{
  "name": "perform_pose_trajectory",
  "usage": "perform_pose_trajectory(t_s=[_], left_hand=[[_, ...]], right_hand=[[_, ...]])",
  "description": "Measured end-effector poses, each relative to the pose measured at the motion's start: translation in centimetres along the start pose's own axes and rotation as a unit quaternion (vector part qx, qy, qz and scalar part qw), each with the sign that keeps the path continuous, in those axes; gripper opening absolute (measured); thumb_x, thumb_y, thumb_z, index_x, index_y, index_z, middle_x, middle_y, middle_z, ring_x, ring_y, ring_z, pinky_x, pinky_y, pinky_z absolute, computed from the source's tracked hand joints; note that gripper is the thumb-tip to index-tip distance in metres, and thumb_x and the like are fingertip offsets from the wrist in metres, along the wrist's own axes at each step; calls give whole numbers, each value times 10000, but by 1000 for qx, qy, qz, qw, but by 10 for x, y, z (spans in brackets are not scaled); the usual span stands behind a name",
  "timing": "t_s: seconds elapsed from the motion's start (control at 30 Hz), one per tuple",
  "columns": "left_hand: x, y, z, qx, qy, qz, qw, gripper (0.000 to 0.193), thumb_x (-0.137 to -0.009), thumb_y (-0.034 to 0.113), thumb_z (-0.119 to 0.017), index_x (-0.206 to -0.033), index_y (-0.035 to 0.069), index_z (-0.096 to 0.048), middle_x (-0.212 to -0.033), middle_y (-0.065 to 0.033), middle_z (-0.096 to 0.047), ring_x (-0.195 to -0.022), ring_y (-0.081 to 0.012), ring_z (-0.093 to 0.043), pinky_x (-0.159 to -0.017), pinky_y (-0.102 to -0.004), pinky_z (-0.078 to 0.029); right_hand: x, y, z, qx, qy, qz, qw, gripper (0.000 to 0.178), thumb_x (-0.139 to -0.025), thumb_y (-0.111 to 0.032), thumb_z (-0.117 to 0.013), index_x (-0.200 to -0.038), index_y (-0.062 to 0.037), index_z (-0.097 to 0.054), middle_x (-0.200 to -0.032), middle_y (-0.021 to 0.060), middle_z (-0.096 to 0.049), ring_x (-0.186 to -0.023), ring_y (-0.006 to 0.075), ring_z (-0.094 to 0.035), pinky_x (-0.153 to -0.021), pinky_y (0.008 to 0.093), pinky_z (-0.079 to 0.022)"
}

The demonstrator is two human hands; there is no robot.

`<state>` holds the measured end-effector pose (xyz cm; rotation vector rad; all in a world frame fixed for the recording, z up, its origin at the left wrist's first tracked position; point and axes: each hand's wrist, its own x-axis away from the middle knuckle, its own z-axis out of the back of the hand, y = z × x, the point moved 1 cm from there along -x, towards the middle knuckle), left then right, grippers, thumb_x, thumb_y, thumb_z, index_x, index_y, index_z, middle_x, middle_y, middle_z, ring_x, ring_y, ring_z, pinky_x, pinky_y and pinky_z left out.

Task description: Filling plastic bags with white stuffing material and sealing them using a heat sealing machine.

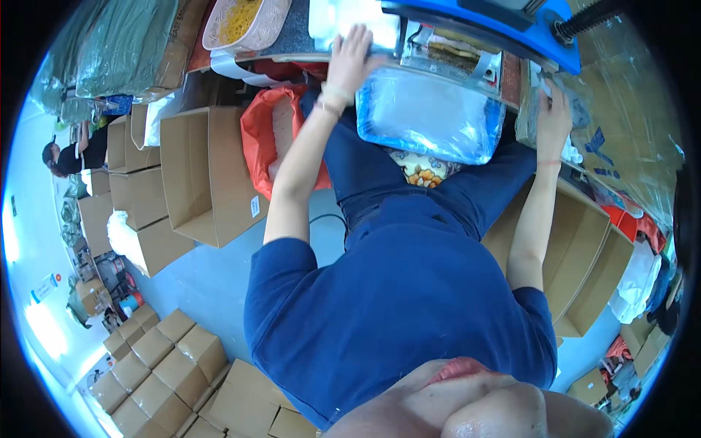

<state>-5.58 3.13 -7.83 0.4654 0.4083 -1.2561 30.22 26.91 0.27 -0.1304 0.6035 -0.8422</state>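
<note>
My left hand (348, 64) lies over the near edge of a stack of white plastic sheets or bags (328, 23) on the worktop, fingers stretched out and the thumb smeared by motion. To the right, my right hand (555, 120) reaches to a cardboard box edge with crumpled clear plastic (580, 113). Its fingers are bent together at something whitish too small to name. Between my arms, a clear and blue plastic pack (438, 117) rests above my lap. Beyond it stands a blue metal machine (482, 25) with a dark coil spring (588, 22).
A white basket (274, 29) holds yellow rubber bands. An orange-red sack (257, 131) hangs beside my left leg. Open cardboard boxes (193, 175) stand left, another (558, 233) right. Stacked closed cartons (164, 365) fill the lower left. Another person (80, 155) is far left.
</note>
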Motion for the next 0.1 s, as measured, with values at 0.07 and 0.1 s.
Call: perform_pose_trajectory(t_s=[0.07, 0.1], left_hand=[[30, 17, 4, 54, -54, 7, 997, 746, -830, 426, -706, -1449, 122, -420, -1482, -111, -444, -1407, -250, -372, -1176, -484, -206], [49, -10, -6, 32, -60, -11, 998, 844, -781, 465, -742, -1473, 140, -385, -1513, -143, -390, -1428, -285, -333, -1176, -491, -205]], right_hand=[[20, 12, 3, -70, 4, -62, 996, 366, -899, -190, -668, -1250, -111, -600, -1187, 166, -647, -1007, 310, -668, -872, 401, -510], [16, 2, 3, -97, -9, -79, 992, 297, -903, -145, -656, -1195, -98, -633, -1177, 178, -647, -1037, 313, -657, -886, 410, -507]])
